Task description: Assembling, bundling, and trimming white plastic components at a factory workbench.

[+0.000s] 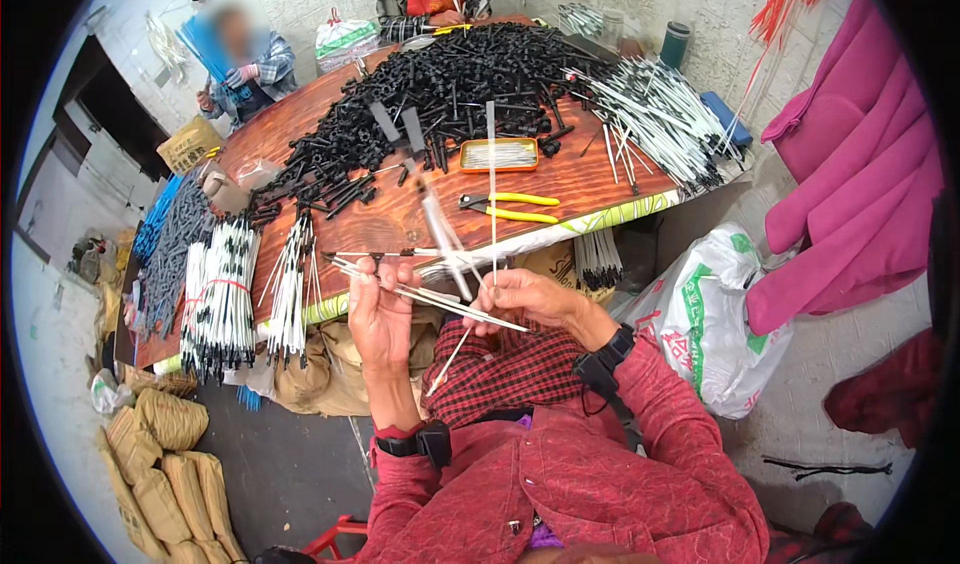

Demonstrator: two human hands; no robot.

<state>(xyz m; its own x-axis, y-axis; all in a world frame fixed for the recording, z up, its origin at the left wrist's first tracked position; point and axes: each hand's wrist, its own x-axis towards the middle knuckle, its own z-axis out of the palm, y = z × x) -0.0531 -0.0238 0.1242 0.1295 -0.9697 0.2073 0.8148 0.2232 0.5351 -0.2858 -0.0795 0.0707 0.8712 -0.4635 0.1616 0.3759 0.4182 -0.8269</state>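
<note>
Left hand [378,309] is seen raised above the lap, clenched around a thin rod [425,254] and a few thin white sticks [440,302]. Right hand [525,296] is closed on the same sticks from the other side, fingers pinching near their middle. The sticks' long axis runs roughly left to right, slanting down toward the right, bridging both hands; one stick [492,189] stands nearly upright from the right hand. Both hands are about equally near.

Head view, beyond: a wooden surface [400,219] is covered by a heap of black parts [440,89]. Yellow-handled pliers [510,207] and an orange tin [499,155] lie just ahead. Bundled white rods [220,299] rest at the left edge. Two other people are seated at the far side.
</note>
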